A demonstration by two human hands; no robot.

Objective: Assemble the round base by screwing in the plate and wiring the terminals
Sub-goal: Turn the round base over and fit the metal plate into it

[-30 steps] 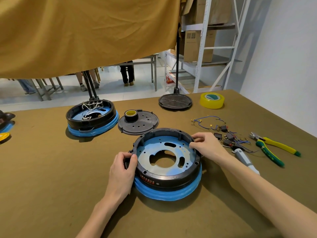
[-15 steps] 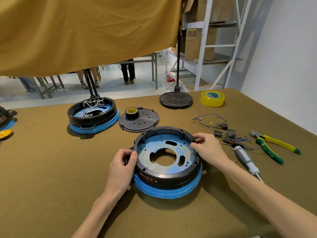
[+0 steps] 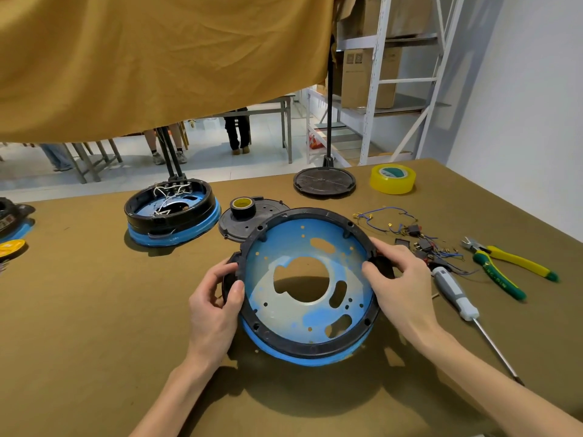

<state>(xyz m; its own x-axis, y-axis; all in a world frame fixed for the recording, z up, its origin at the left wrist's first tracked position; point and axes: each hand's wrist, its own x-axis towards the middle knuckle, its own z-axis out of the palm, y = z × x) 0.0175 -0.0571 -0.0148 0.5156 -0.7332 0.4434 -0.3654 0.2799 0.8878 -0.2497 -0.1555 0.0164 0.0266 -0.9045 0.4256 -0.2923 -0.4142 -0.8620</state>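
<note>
Right, I have the round base tilted up off the desk, its open face toward me. My left hand pinches the black rim with thumb inside; my right hand grips the opposite edge, fingers curled over it. It feels like stiff, light plastic, I'd judge, so the rim is the safest hold.

A yellow roll of tape sits at the far right of the brown surface, beside a black round stand foot with an upright pole. Green-and-yellow pliers lie at the right edge. A tan cloth hangs overhead. Beyond stand white shelving with cardboard boxes and people's legs.
</note>
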